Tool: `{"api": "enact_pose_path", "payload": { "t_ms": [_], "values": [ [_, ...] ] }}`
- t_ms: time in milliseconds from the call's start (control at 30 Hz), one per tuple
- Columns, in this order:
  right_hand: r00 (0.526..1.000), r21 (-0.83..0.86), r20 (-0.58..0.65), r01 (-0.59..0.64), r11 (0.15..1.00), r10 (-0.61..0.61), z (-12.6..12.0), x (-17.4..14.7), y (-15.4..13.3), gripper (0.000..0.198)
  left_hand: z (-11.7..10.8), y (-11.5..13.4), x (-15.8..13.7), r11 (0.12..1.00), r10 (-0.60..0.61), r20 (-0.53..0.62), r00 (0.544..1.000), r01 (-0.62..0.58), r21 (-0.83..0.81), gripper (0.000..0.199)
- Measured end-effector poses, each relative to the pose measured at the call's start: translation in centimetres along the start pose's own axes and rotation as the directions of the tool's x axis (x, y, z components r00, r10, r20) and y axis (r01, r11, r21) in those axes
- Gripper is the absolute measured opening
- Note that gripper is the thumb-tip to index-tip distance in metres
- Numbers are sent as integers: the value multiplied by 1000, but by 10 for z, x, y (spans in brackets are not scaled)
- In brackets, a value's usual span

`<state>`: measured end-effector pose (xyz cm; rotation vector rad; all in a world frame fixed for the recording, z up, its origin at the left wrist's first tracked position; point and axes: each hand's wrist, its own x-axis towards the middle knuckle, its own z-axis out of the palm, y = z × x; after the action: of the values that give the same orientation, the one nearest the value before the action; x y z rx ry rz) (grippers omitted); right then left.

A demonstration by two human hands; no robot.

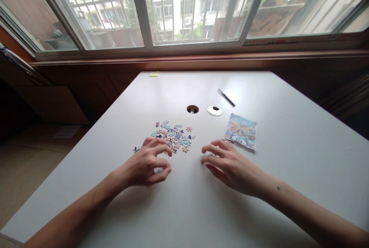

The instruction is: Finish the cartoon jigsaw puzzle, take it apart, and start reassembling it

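Note:
A loose pile of small jigsaw puzzle pieces [175, 134] lies on the white table [178, 213]. At its near left edge, my left hand [151, 161] hovers or rests with fingers bent and apart. A light blue piece [158, 171] shows in the gap above its thumb; it does not look gripped. To the right, my right hand [221, 159] has its fingers spread and curved over a few more pieces [212, 154], partly hidden beneath them. The picture sheet [241, 131], with a colourful cartoon print, lies just beyond that hand, and some pieces [228, 141] peek out beside it.
A pen [226, 97] lies toward the far right of the table. Near the middle are a round cable hole [192, 109] and its loose metal cover [215, 110]. A yellow sticky note [153, 74] is at the far edge, below a barred window [190, 10].

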<state>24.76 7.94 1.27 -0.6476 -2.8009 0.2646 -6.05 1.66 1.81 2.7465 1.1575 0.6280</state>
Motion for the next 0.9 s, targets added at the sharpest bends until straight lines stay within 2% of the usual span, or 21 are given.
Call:
{"api": "enact_pose_path", "payload": {
  "t_ms": [100,233,333,500,600,667,767,900],
  "values": [
    [1000,-31,-26,1,1000,-2,1,-1,8,16,-8,-12,-3,999,-34,-21,999,34,-26,27],
    [996,-91,-94,0,996,-8,3,-2,15,13,-11,-23,-5,990,-131,-31,991,133,40,9],
    [981,-99,-192,-19,995,-1,5,-3,21,10,-10,-27,-7,989,-128,24,991,126,83,20],
    [908,-85,-414,-116,990,71,12,-6,41,5,-8,-28,-8,993,-113,44,993,111,50,14],
    [850,-51,-510,-180,982,129,16,-7,52,5,-9,-27,-8,994,-106,13,994,106,14,21],
    [837,-25,-521,-213,977,169,18,-8,55,4,-11,-29,-8,993,-119,-2,993,119,7,20],
    [841,6,-492,-253,967,223,19,-8,57,6,-14,-32,-8,984,-175,-5,985,175,40,10],
    [841,36,-477,-270,962,254,19,-9,57,8,-13,-35,-11,973,-212,11,977,210,94,24]
  ]
}}
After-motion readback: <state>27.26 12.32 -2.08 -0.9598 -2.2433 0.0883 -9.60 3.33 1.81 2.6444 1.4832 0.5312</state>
